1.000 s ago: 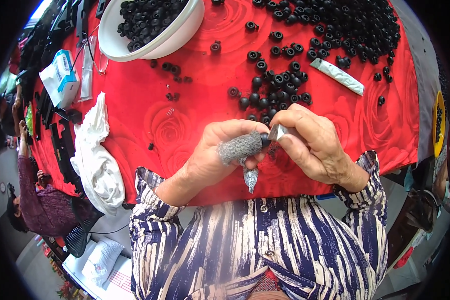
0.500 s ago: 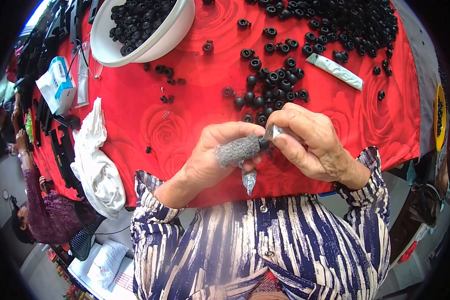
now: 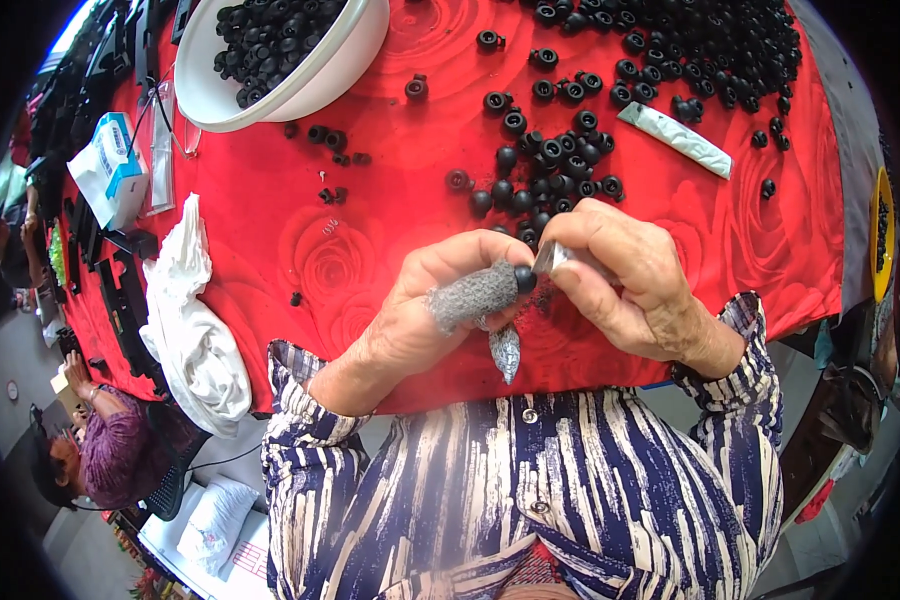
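My left hand is closed around a small round black plastic part, pinched at its fingertips. A fuzzy grey wrap covers one of its fingers, and a crumpled silver wrap sticks out below. In my right hand a small flat metal blade is gripped between thumb and fingers, its edge close to the black part; whether they touch I cannot tell. Just beyond both hands lies a loose cluster of similar black parts on the red rose-patterned cloth.
A white bowl of black parts stands at the far left, a large pile at the far right. Nearby lie a pale flat strip, white cloth and tissue box. Another person sits at the left.
The black part in my left hand has turned, showing its rounded end. My right hand and blade have shifted slightly. The person at the left has lowered an arm.
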The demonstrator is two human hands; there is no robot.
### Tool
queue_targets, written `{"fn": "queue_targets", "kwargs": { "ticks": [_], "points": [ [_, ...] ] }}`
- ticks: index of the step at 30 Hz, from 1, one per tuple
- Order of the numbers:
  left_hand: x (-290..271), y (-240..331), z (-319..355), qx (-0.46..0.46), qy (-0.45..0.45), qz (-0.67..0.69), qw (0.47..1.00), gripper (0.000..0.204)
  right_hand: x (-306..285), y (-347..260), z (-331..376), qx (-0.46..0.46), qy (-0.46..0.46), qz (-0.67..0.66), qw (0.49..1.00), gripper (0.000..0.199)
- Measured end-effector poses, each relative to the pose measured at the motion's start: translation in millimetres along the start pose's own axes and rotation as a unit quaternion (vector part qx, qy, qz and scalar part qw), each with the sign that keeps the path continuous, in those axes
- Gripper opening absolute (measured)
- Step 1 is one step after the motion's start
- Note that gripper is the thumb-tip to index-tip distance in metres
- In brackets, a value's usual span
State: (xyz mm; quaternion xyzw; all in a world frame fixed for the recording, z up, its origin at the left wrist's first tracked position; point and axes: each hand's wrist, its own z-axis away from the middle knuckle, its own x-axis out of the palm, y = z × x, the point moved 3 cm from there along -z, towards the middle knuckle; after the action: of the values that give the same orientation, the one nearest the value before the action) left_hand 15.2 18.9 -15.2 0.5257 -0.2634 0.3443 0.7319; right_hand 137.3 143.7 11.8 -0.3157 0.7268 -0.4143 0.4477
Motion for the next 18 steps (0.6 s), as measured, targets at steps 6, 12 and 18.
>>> {"fn": "queue_targets", "kwargs": {
  "ticks": [6,12,18],
  "points": [
    [-0.1,-2.7,-0.6,0.003,-0.018,-0.01,1.0,0.023,1.7,0.5,1.7,-0.005,0.01,-0.004,1.0,0.016],
    [0.9,-2.0,-0.5,0.009,-0.026,-0.018,0.999,0.024,0.4,-0.5,0.9,-0.001,0.001,-0.008,1.0,0.016],
    [-0.4,-1.4,-2.4,0.001,-0.031,-0.023,0.999,0.024,-0.1,2.1,-1.1,-0.002,-0.01,-0.01,1.0,0.015]
  ]
}}
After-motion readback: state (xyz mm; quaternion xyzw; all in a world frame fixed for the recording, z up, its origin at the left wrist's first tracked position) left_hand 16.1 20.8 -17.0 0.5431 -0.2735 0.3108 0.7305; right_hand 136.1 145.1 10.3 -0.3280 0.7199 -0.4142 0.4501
